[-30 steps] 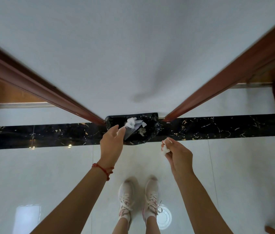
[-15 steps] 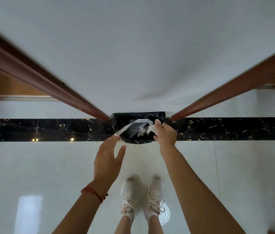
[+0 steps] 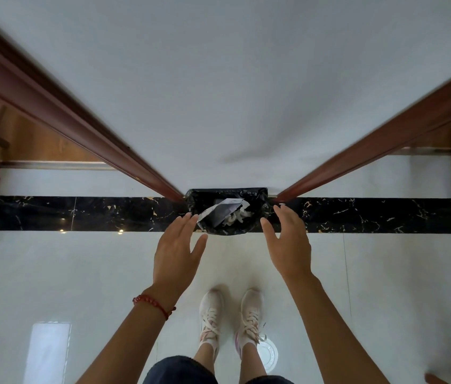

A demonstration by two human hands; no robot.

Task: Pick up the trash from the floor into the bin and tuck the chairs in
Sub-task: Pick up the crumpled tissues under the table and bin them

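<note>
Bin (image 3: pixel 257 202), lined with a black bag, stands at twelve o'clock from the person's shoes (image 3: pixel 229 314), against the white wall, holding a paper sheet (image 3: pixel 220 210) and crumpled tissue (image 3: pixel 235 217). At its eight o'clock hovers the left hand (image 3: pixel 175 252), at four o'clock the right hand (image 3: pixel 288 242), both empty with fingers spread wide.

The bin (image 3: pixel 227 212) is open on top, with paper (image 3: pixel 220 210) inside. A white wall (image 3: pixel 218 92) stands right behind it. The floor (image 3: pixel 80 273) in front is bare.
</note>
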